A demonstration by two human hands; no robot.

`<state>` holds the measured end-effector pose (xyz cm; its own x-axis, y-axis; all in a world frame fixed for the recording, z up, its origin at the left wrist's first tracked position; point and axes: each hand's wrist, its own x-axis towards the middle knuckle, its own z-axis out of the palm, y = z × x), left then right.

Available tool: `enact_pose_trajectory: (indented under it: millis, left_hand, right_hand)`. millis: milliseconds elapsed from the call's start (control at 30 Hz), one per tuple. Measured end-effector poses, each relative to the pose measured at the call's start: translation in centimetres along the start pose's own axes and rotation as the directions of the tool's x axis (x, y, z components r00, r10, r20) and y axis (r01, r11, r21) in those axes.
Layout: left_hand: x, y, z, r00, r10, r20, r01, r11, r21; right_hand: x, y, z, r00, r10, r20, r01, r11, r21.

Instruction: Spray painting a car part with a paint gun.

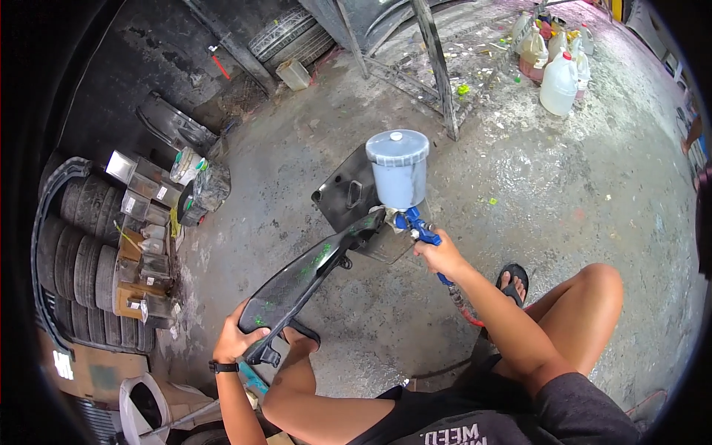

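My left hand [234, 339] is closed around the near end of a long black plastic vehicle panel [295, 276], which slants up and away to the right. Bright green specks dot its dark, mesh-patterned face. In my right hand [443, 256] is the handle of a blue spray gun [417, 225]. A translucent lidded paint cup [400, 178] stands upright on top of the gun. The gun's front is close to the panel's far end; whether they touch I cannot tell. A hose [461, 302] hangs below the gun's handle.
A flat dark plate [345, 189] lies on the concrete floor beyond the panel. Stacked tyres [87, 271] and boxes [144, 200] line the left. A metal frame [437, 70] stands ahead, with several jugs [560, 83] to its right. A chair-like white shell [144, 404] sits lower left.
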<state>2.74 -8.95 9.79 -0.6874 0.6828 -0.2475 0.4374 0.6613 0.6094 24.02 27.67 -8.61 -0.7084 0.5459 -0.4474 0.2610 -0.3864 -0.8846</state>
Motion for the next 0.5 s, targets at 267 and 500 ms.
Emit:
enact_pose_trajectory:
  millis: [267,500]
  left_hand:
    - [0.0,0.1,0.4,1.0,0.016,-0.008,-0.016,1.0,-0.006]
    - [-0.4,1.5,0.8,0.994,0.095,-0.044,-0.094,0.995,0.036]
  right_hand:
    - [-1.5,-0.2,-0.6,0.976,-0.049,0.212,0.007,0.98,0.197]
    - [-5.6,-2.2,-0.4,0.926,-0.165,0.339,0.085,0.968,0.237]
